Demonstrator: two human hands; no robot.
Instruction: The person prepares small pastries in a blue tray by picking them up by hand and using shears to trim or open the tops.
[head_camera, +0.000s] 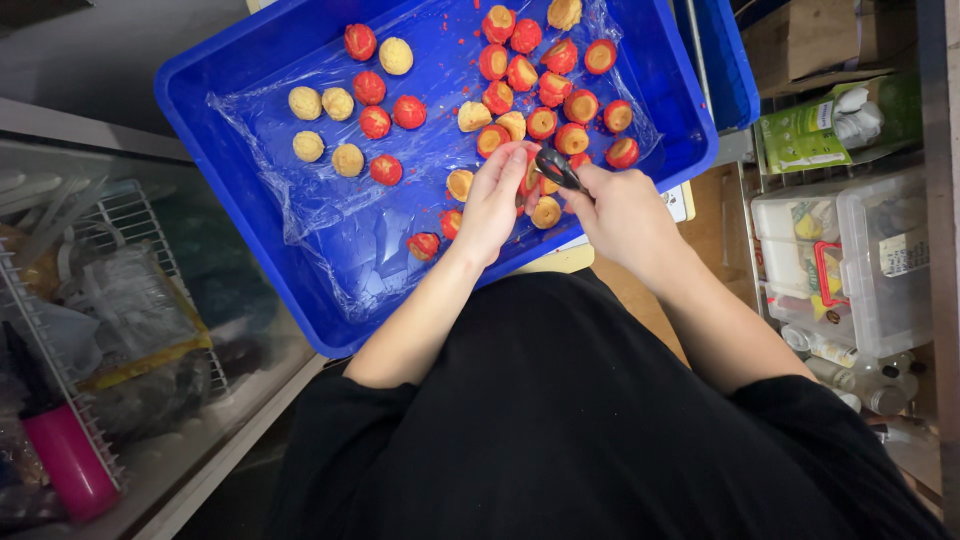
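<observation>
While left hand (492, 205) fingers pinch red-coated ball (530, 178), right hand (622, 212) grips dark tool (557, 167); keep steady above blue tray (250, 95), twelve o'clock.

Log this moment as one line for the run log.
left hand: holds red-coated round ball | right hand: holds small black tool against it | over blue plastic-lined tray

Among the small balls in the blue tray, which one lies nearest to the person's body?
It is the red ball just left of the left hand's wrist. It lies alone on the plastic film, lower in the blue tray than all others.
</observation>
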